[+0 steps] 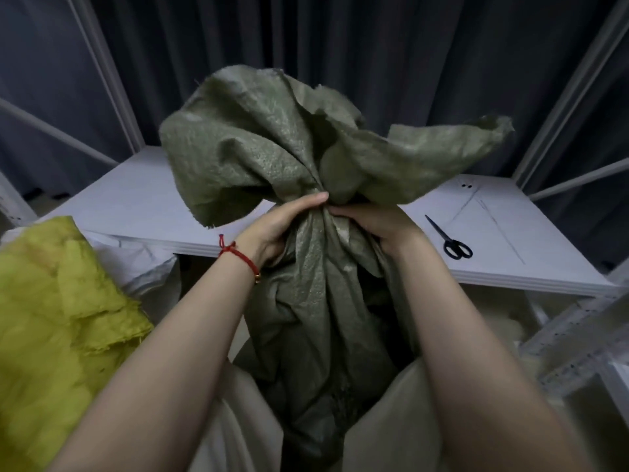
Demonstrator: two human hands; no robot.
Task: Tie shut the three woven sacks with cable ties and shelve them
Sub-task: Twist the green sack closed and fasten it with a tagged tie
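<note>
Far to the left of the green sack (306,301), a yellow woven sack (58,318) fills the lower left corner, its frayed mouth loose and crumpled. Just behind it, still left of the green sack, lies a white sack (143,267), partly under the front edge of a pale shelf (136,206). The shelf runs behind the green sack from one side to the other. The left hand (275,226) comes in from the left of the green sack, with a red string bracelet (238,255) on its wrist. This hand is clamped on the gathered neck, with the thumb laid along the top of the bunch and the fingers wrapped out of sight behind the cloth. The green sack stands upright in the middle, in front of the shelf and between the two forearms. Above the grip its mouth flares out in wide, ragged folds, and below the grip the cloth hangs in long creases. The right hand (377,223) grips the same neck from the right side, its fingers curled into the cloth and nearly meeting the left thumb. To the right of the green sack, black-handled scissors (449,240) lie closed on the shelf, well apart from both hands. Behind the green sack hangs a dark curtain (340,46), and farther right stands a pale rack upright (565,93).
</note>
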